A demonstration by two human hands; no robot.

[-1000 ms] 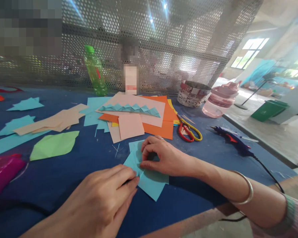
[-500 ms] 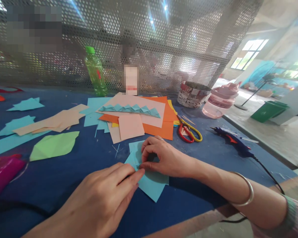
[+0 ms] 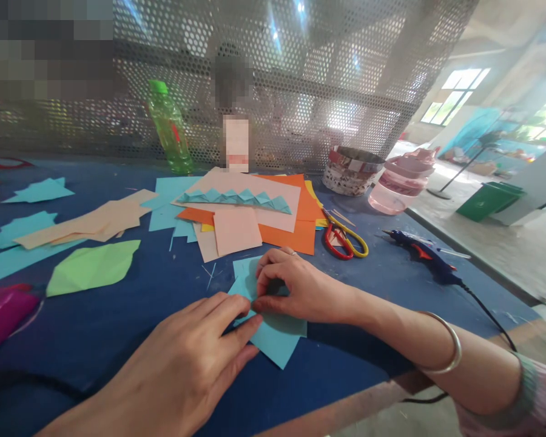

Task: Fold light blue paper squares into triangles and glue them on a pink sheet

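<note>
A light blue paper square point(image 3: 273, 340) lies on the dark blue table point(image 3: 164, 303) near its front edge. My right hand point(image 3: 295, 288) rests on top of it with the fingers curled and pinched on a fold of the paper. My left hand point(image 3: 186, 364) comes in from the lower left, fingers together, its fingertips pressing the paper's left corner. A metal bangle point(image 3: 446, 352) circles my right wrist.
Behind lie orange, pink and blue sheets point(image 3: 264, 212), a folded blue zigzag strip point(image 3: 234, 197), a green folded piece point(image 3: 91, 267), red-and-yellow scissors point(image 3: 346, 240), a blue glue gun point(image 3: 425, 258) with its cord, a green bottle point(image 3: 168, 127), a paper-covered bowl point(image 3: 350, 170), a pink jug point(image 3: 398, 188), a magenta object point(image 3: 2, 312) and a mesh screen.
My left fingertips slid forward and up along the blue paper's left corner toward my right hand. The right hand has barely moved.
</note>
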